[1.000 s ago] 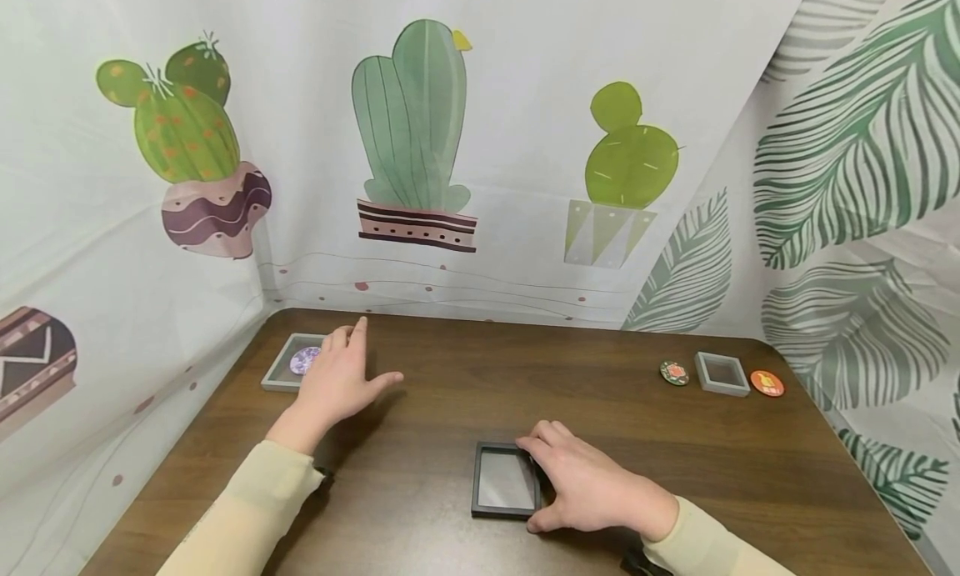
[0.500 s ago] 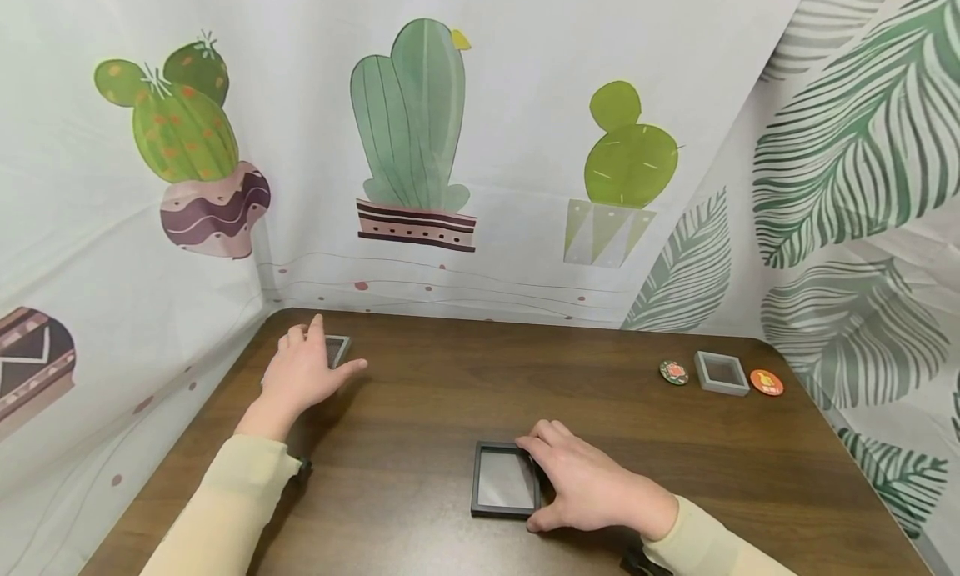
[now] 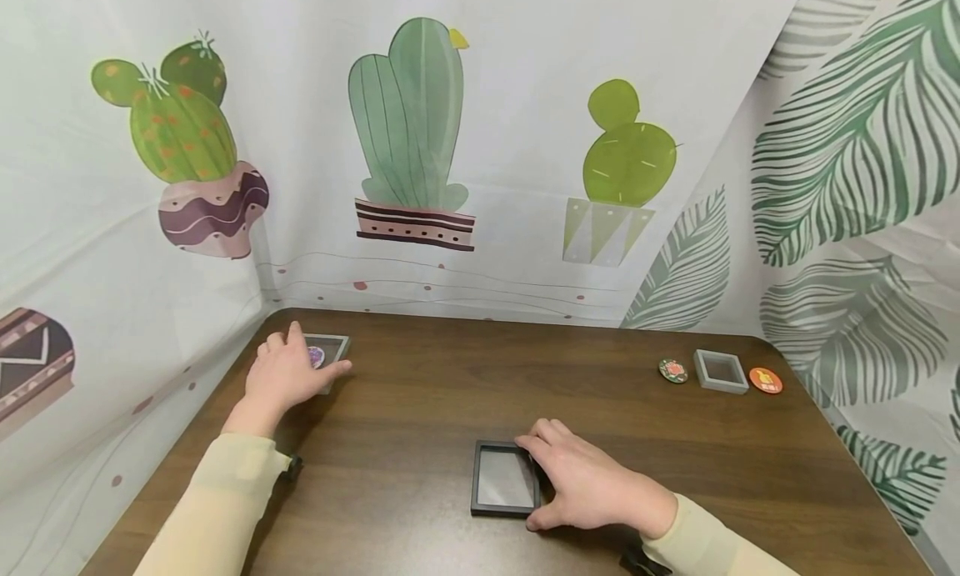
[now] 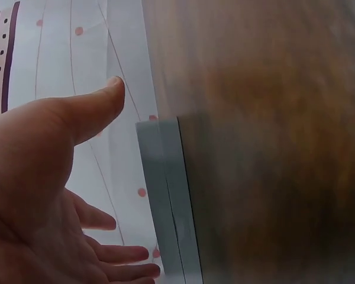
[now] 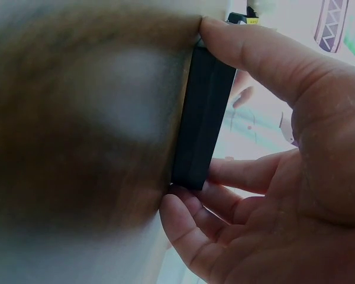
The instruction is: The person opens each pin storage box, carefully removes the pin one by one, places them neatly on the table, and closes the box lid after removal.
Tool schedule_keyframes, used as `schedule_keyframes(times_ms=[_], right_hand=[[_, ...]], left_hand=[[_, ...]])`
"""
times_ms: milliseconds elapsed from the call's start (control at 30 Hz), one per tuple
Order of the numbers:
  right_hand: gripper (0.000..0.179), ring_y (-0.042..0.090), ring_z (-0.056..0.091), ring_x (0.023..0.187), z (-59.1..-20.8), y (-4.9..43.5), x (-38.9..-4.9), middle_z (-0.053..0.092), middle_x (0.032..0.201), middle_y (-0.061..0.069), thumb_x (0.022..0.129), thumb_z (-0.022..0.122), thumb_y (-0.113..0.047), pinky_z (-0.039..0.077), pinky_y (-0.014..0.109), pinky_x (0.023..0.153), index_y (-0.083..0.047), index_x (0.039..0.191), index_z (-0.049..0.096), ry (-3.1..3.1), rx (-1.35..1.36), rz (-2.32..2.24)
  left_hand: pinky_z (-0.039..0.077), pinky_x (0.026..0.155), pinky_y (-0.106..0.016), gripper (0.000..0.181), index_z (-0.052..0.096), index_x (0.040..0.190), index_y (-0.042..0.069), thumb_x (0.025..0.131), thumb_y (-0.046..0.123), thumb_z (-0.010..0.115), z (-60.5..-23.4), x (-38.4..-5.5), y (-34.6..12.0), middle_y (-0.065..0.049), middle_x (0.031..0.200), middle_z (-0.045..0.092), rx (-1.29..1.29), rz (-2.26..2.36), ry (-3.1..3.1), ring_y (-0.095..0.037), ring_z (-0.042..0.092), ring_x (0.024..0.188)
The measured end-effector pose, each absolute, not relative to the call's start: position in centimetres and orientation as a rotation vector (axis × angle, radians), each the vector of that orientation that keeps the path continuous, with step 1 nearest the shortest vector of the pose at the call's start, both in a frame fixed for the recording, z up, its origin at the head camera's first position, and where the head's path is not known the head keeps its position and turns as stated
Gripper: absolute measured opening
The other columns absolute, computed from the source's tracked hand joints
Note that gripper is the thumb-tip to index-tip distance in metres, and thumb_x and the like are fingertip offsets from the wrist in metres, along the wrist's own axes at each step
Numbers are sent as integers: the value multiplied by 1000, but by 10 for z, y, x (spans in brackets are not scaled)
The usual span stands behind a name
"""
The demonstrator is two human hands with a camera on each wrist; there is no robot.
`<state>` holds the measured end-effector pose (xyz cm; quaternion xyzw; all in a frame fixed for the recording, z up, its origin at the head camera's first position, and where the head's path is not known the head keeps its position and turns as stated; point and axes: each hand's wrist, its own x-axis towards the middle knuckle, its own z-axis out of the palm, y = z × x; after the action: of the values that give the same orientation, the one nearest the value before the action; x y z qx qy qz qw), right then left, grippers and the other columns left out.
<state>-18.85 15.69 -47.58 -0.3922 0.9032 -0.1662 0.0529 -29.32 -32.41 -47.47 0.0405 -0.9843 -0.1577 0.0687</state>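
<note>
At the far left of the table lies a grey display frame [image 3: 337, 348] with a round purple badge [image 3: 317, 357] in it. My left hand [image 3: 279, 380] hovers over its left part and hides some of it. The left wrist view shows the thumb and fingers spread apart beside the edge of the grey frame [image 4: 168, 195]. Front and centre, a square black frame [image 3: 507, 481] with a clear middle lies flat. My right hand [image 3: 588, 480] grips its right side, thumb at the near corner and fingers at the far one. That black frame [image 5: 204, 115] sits between them in the right wrist view.
On the right of the brown table [image 3: 420, 376] lie a green and red badge [image 3: 672, 371], a small grey square frame [image 3: 722, 371] and an orange badge [image 3: 766, 380]. A white curtain [image 3: 525, 142] printed with cacti and leaves hangs behind and beside the table.
My left hand has shifted left over the grey frame, uncovering its right part and some of the purple badge. My right hand and the black frame stay put.
</note>
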Motion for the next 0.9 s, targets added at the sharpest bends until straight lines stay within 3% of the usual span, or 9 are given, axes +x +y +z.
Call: schedule_keyframes(times_ms=[400,733,900], right_hand=[[94,14,52,116,-477,157,-189,56,127,-2,75,102,-41,55,32,99,1,149,63,2746,-1189,-505],[95,14,52,117,-477,157,-189,56,128,-2,75,101,-41,55,32,99,1,150,62,2747,-1184,-504],[94,14,52,117,-477,156,-189,56,128,-2,75,101,-42,55,32,99,1,150,62,2752,-1184,-497]], left_hand=[[48,94,-79,140,13,160,-27,90,77,76,-476,-292,-330,-55,139,39,204,-469,-3076,-71,43,128],[48,94,-79,138,20,155,-31,90,78,75,-477,-292,-332,-53,135,43,211,-483,-3101,-71,45,126],[49,91,-78,134,29,148,-33,90,79,75,-477,-291,-332,-52,133,44,215,-478,-3111,-68,47,122]])
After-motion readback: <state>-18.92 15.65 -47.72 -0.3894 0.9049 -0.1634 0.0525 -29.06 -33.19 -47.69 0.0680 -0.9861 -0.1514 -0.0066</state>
